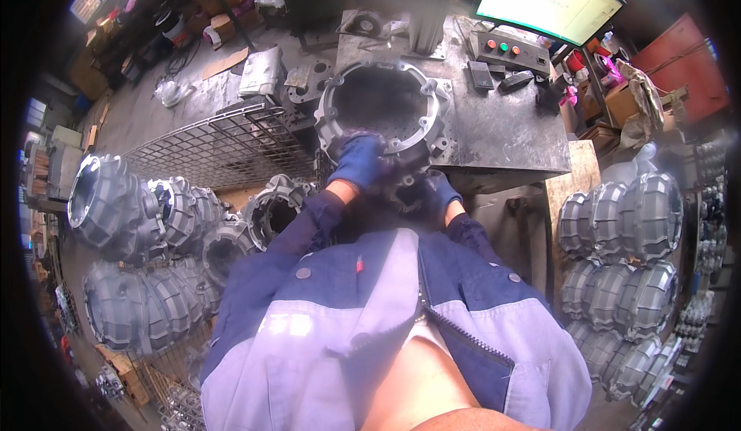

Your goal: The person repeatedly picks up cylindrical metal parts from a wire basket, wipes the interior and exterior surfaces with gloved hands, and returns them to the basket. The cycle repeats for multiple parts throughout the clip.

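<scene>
A large round cast-metal housing (434, 118), open at the top with a bright ring-shaped rim and bolt lugs, stands at the near edge of the metal workbench in front of me. My left hand (360, 161), in a blue glove, grips the near left side of its rim. Lower down at the near right, my right hand (442, 192), also gloved in blue, is closed at the housing's lower side. Its fingertips are in shadow and partly hidden. Between my hands a darker lower part with a round hole shows, blurred.
The bench (509, 134) carries a control box (509, 51) with coloured buttons, below a lit monitor (548, 3). At the left, a wire-mesh cage (224, 145) stands near stacked grey housings (147, 300). More housings (621, 292) are stacked at the right.
</scene>
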`<action>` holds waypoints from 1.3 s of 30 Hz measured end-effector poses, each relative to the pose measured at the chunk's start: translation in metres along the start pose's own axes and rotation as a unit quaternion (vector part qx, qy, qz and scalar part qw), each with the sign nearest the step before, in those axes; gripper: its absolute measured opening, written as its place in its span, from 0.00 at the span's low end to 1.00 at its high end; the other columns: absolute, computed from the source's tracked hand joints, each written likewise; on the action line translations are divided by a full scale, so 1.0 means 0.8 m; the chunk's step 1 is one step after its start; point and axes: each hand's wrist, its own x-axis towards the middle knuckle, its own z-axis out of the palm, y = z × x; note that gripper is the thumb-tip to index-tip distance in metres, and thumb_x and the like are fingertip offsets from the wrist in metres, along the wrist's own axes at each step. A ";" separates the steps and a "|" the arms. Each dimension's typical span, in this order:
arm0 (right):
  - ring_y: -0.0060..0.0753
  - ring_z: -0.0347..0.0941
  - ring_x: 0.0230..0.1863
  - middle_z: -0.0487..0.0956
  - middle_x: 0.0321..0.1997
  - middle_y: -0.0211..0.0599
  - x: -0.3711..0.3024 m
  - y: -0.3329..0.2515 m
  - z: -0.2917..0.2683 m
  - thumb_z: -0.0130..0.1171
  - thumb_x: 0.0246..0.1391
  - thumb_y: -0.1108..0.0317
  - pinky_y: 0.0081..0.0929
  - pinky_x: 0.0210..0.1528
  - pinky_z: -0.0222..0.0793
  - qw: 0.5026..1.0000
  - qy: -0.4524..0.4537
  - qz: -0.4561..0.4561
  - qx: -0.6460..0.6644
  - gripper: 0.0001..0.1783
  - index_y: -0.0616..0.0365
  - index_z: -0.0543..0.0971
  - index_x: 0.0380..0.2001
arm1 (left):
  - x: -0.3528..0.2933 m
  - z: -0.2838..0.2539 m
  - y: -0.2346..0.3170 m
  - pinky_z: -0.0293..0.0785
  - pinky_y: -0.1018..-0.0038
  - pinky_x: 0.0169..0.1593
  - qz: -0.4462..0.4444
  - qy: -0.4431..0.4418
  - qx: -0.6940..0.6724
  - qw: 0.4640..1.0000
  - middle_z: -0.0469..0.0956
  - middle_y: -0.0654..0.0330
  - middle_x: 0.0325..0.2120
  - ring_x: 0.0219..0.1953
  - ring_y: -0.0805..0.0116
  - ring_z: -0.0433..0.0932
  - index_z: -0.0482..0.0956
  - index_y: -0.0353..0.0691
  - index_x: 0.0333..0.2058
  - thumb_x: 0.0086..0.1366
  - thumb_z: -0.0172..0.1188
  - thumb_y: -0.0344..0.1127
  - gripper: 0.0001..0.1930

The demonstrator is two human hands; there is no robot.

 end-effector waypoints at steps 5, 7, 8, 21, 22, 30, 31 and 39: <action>0.45 0.79 0.51 0.82 0.52 0.43 0.001 0.009 0.008 0.52 0.66 0.59 0.35 0.52 0.76 0.998 0.031 -0.007 0.047 0.18 0.53 0.78 0.54 | -0.002 0.001 0.003 0.74 0.60 0.50 -0.017 0.000 0.008 1.000 0.82 0.44 0.29 0.39 0.48 0.83 0.86 0.39 0.28 0.47 0.70 0.55 0.22; 0.46 0.79 0.51 0.82 0.52 0.45 0.000 0.011 0.009 0.52 0.66 0.58 0.36 0.52 0.75 0.999 0.037 -0.009 0.036 0.18 0.54 0.78 0.53 | -0.003 0.002 0.004 0.75 0.60 0.49 -0.002 0.015 0.014 1.000 0.82 0.44 0.29 0.39 0.48 0.83 0.86 0.39 0.28 0.48 0.70 0.56 0.23; 0.46 0.79 0.51 0.82 0.52 0.45 0.000 0.012 0.008 0.52 0.66 0.58 0.37 0.52 0.75 0.999 0.039 -0.011 0.032 0.18 0.54 0.79 0.53 | -0.004 0.003 0.004 0.74 0.58 0.46 -0.002 0.019 0.005 1.000 0.81 0.46 0.28 0.37 0.47 0.81 0.84 0.40 0.26 0.46 0.71 0.53 0.20; 0.57 0.77 0.54 0.81 0.51 0.54 0.015 0.054 -0.043 0.47 0.67 0.51 0.47 0.56 0.72 0.990 0.016 0.102 -0.091 0.24 0.59 0.81 0.49 | -0.001 0.003 0.004 0.74 0.59 0.48 -0.017 0.004 0.007 1.000 0.82 0.46 0.29 0.38 0.47 0.82 0.86 0.41 0.27 0.45 0.72 0.53 0.20; 0.62 0.75 0.55 0.81 0.51 0.56 0.019 0.057 -0.059 0.44 0.67 0.50 0.49 0.59 0.69 0.973 0.087 0.196 -0.084 0.26 0.58 0.81 0.50 | 0.000 0.001 0.006 0.74 0.59 0.47 -0.016 0.002 0.018 1.000 0.82 0.46 0.28 0.37 0.47 0.82 0.86 0.41 0.27 0.45 0.72 0.52 0.20; 0.43 0.69 0.64 0.77 0.59 0.45 0.086 0.114 -0.192 0.45 0.63 0.56 0.45 0.66 0.62 0.863 0.343 0.306 -0.211 0.22 0.42 0.73 0.59 | 0.005 0.011 0.001 0.71 0.57 0.43 -0.005 -0.008 0.016 1.000 0.80 0.49 0.28 0.36 0.45 0.78 0.83 0.42 0.29 0.43 0.75 0.50 0.20; 0.42 0.66 0.66 0.76 0.61 0.44 0.099 0.135 -0.201 0.43 0.64 0.56 0.43 0.68 0.59 0.866 0.319 0.329 -0.201 0.22 0.42 0.73 0.59 | 0.005 0.014 -0.001 0.71 0.57 0.43 -0.001 -0.006 0.005 1.000 0.80 0.49 0.28 0.36 0.45 0.78 0.83 0.42 0.29 0.43 0.74 0.50 0.20; 0.39 0.59 0.74 0.70 0.71 0.28 0.200 0.237 -0.211 0.36 0.71 0.54 0.46 0.75 0.49 0.820 0.286 0.384 -0.313 0.25 0.38 0.67 0.67 | 0.000 0.024 -0.012 0.69 0.56 0.43 0.006 0.039 -0.008 0.999 0.78 0.50 0.26 0.36 0.46 0.77 0.82 0.44 0.27 0.42 0.73 0.49 0.18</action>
